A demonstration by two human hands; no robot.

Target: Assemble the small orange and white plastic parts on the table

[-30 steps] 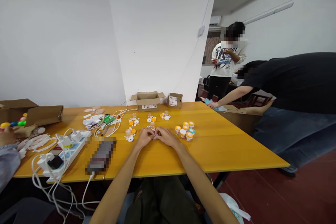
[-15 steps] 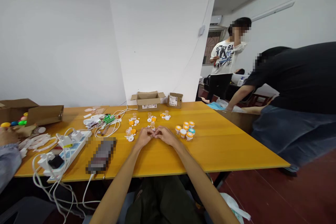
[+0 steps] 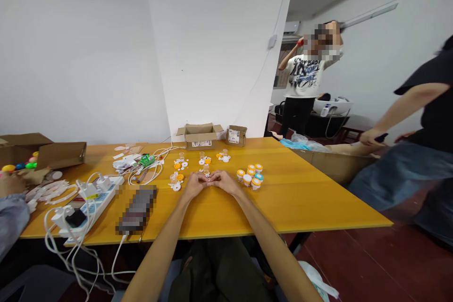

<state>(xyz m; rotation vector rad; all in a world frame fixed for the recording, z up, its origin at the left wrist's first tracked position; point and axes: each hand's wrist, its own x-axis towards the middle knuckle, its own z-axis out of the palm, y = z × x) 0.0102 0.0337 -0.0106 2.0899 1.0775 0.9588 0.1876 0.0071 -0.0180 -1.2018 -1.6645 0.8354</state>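
Keeping left hand [image 3: 193,186] and right hand [image 3: 225,184] tip to tip above the counter [image 3: 300,198], in nearly the same spot as a second ago. Holding the fingers of both narrow and curled, apparently about a whitish piece [image 3: 208,180] (mostly hidden, so impossible to say which hand bears it). Leaving a see-through cup [image 3: 206,168] just beyond, at twelve o'clock from the hands, with loose white bits near it. Leaving alone, too, the heaps of orange and white parts [image 3: 180,177] from nine o'clock round to one, and the lidded jars [image 3: 247,180] at three. Suggesting, as a judgement, continued fine work on that piece, with nothing set down or fetched in this span. Changed chiefly in the background: at two o'clock, a person in white [image 3: 305,75], now with arms raised; farther right, a person in black [image 3: 442,63], now back from the carton [image 3: 329,165]. Probably of no bearing on the handling.
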